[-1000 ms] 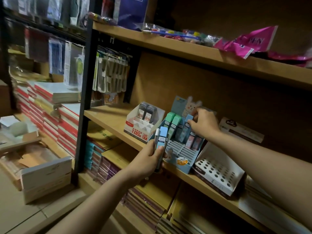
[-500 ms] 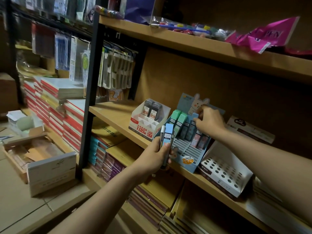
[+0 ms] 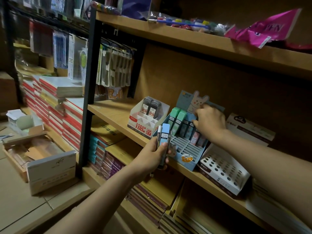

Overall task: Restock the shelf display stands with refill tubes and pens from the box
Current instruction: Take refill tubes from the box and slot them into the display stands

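We see a wooden shelf (image 3: 114,114) running from the left toward the near right, with stacked notebooks (image 3: 55,102) on the far left. On the shelf stand three display stands. The white stand (image 3: 145,122) on the left holds two grey tubes (image 3: 151,108) at its back. The blue stand (image 3: 187,150) with the rabbit card sits just right of it, with two green tubes (image 3: 175,118) and several darker ones in its far rows and open slots nearer. A white stand with round holes (image 3: 222,169) sits further right. On the floor at left lies an open box (image 3: 38,159). Our right hand (image 3: 210,123) reaches into the blue stand's far row, fingers curled over the tubes; whether it grips one we cannot tell. Our left hand (image 3: 152,155) grips a blue-capped refill tube (image 3: 164,138) and a slim white-tipped pen (image 3: 159,137), upright, just before the blue stand.
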The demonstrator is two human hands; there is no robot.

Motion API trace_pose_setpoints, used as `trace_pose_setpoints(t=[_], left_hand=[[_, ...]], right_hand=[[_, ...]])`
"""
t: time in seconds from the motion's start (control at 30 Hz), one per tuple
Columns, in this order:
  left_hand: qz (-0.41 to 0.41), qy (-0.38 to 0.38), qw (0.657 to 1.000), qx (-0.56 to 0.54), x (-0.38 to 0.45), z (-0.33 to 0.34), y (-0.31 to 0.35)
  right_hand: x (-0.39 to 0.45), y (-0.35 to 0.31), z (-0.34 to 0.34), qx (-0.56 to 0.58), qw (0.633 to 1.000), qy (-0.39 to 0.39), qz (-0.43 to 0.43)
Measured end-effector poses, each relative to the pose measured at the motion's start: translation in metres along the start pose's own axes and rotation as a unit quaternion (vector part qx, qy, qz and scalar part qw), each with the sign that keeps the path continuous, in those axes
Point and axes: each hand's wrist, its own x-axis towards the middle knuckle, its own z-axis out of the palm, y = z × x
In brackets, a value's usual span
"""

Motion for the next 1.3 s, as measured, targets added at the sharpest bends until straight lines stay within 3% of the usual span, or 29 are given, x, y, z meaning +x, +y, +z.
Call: trace_pose_setpoints(t=[0.23, 0.33, 0.4, 0.47, 0.53, 0.6, 0.67, 0.9, 1.0, 1.07, 1.13, 1.23, 1.3], left_hand=[[0.001, -0.016, 1.0, -0.006, 0.001, 0.001, -0.004], [-0.004, -0.023, 1.0, -0.005, -0.001, 0.001, -0.005], [-0.006, -0.03, 1.0, -0.005, -0.002, 0.0, -0.005], [-0.004, -0.037, 0.999, -0.005, -0.004, -0.001, -0.003], [-0.001, -0.044, 0.999, -0.002, -0.005, -0.002, -0.001], [-0.002, -0.05, 0.999, -0.004, -0.006, -0.003, 0.001], [-0.002, -0.062, 0.998, -0.01, -0.007, -0.002, 0.003], [-0.013, -0.097, 0.995, 0.001, -0.012, -0.002, 0.01], [-0.044, -0.097, 0.994, -0.003, -0.013, -0.005, 0.008], [-0.059, -0.08, 0.995, -0.016, -0.013, -0.004, 0.005], [-0.062, -0.066, 0.995, -0.031, -0.01, -0.001, 0.004], [-0.061, -0.072, 0.995, -0.037, -0.007, 0.01, 0.004], [-0.044, -0.081, 0.996, -0.015, -0.006, 0.021, 0.003]], right_hand=[[-0.013, -0.006, -0.003, -0.141, 0.988, -0.026, -0.06], [-0.019, -0.007, -0.007, -0.138, 0.987, -0.063, -0.057], [-0.021, -0.007, -0.012, -0.078, 0.994, -0.055, -0.046], [-0.025, -0.012, -0.02, 0.1, 0.994, -0.04, -0.037], [-0.03, -0.021, -0.029, 0.325, 0.942, -0.08, -0.012], [-0.036, -0.03, -0.037, 0.449, 0.879, -0.16, -0.001], [-0.039, -0.037, -0.04, 0.488, 0.844, -0.222, -0.012], [-0.035, -0.046, -0.057, 0.514, 0.814, -0.269, 0.017], [-0.026, -0.033, -0.076, 0.556, 0.795, -0.237, 0.062], [-0.022, -0.013, -0.092, 0.613, 0.761, -0.188, 0.1], [-0.021, 0.016, -0.106, 0.602, 0.783, -0.115, 0.108], [-0.031, 0.064, -0.113, 0.466, 0.878, -0.011, 0.105], [-0.044, 0.086, -0.11, 0.362, 0.924, 0.007, 0.121]])
